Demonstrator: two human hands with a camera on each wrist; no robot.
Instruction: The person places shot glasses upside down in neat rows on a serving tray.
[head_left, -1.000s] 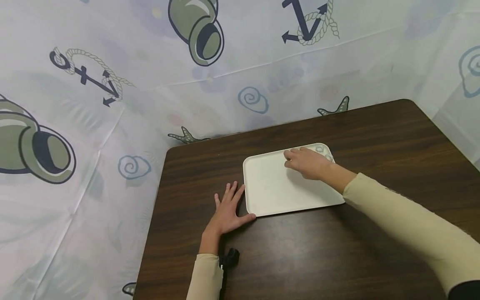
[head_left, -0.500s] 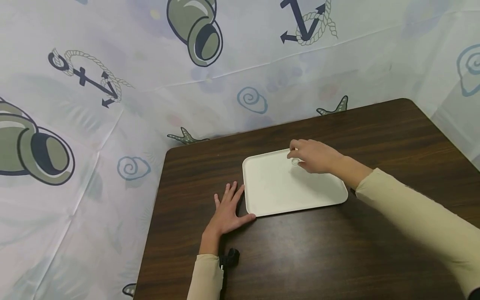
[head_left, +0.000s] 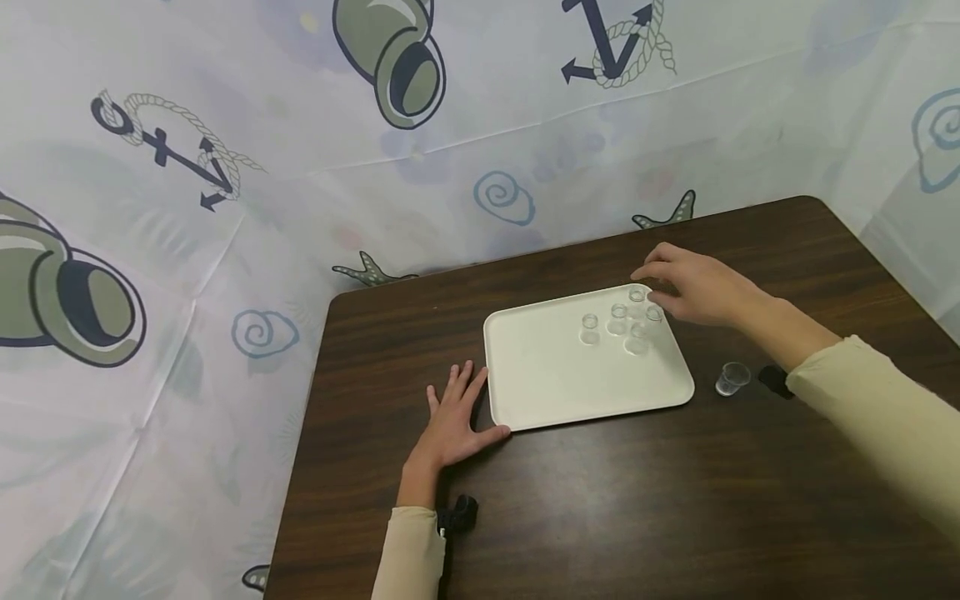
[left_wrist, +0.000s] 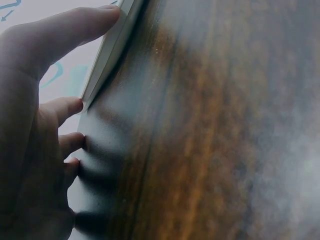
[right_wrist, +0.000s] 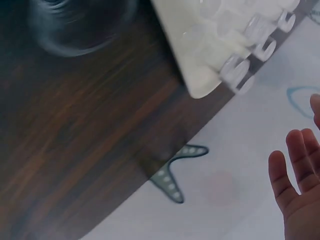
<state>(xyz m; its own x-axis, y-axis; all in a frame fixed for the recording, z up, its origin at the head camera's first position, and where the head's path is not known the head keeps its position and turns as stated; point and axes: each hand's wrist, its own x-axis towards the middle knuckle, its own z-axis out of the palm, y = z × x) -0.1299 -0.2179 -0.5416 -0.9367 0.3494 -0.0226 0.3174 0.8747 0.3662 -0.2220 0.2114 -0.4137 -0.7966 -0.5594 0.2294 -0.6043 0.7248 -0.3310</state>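
Note:
My left hand (head_left: 452,429) lies with fingers spread at the left end of a white tray (head_left: 547,375), thumb and forefinger touching its edge. In the left wrist view, the thumb (left_wrist: 85,25) lies along the tray's rim. Several small clear cups stand in the tray's far right part, among them a front-left cup (head_left: 589,335) and a far corner cup (head_left: 637,294). Over that far right corner, my right hand (head_left: 701,287) holds nothing, its fingers loosely bent. The right wrist view shows those fingers (right_wrist: 295,165) apart from the cups (right_wrist: 235,72).
Another clear cup (head_left: 732,378) stands on the dark wooden table (head_left: 600,508), right of the tray; it looms blurred in the right wrist view. A patterned cloth (head_left: 450,192) hangs behind the table's far edge. A black wrist device (head_left: 460,515) sits by the left sleeve.
My right hand has let go of the cup it was holding on the tray and moved right and away. The cups it covered now show. The left hand has stayed in place.

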